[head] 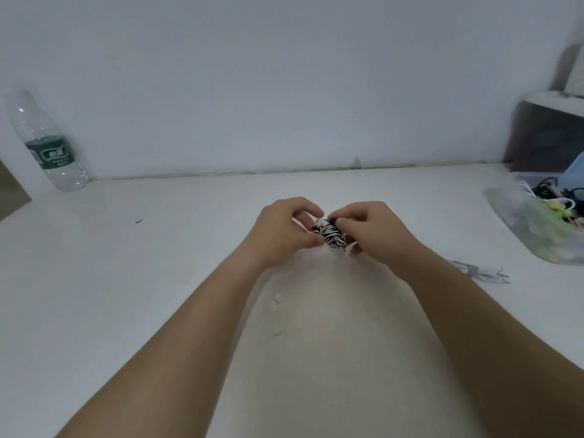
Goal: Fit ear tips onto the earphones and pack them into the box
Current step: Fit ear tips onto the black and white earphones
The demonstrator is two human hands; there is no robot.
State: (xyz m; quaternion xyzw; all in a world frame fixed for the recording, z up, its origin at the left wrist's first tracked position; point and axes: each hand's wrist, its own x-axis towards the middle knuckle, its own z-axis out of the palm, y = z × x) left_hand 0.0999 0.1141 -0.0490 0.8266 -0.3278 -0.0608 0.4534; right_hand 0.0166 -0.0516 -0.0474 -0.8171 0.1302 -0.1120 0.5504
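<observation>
Gripping one striped earphone bundle (332, 236) (two hands).

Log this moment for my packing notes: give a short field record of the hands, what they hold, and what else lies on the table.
left hand: pinching the striped bundle from its left side
right hand: fingers closed on a small dark piece at the bundle's top
held item: black-and-white striped earphone cable, wound into a bundle, held above the table
table: white
far left: clear water bottle, green label, upright by the wall
right edge: clear plastic box holding cables and small coloured pieces
near right forearm: grey tied cable lying flat
ear tip fit: too small to tell
</observation>
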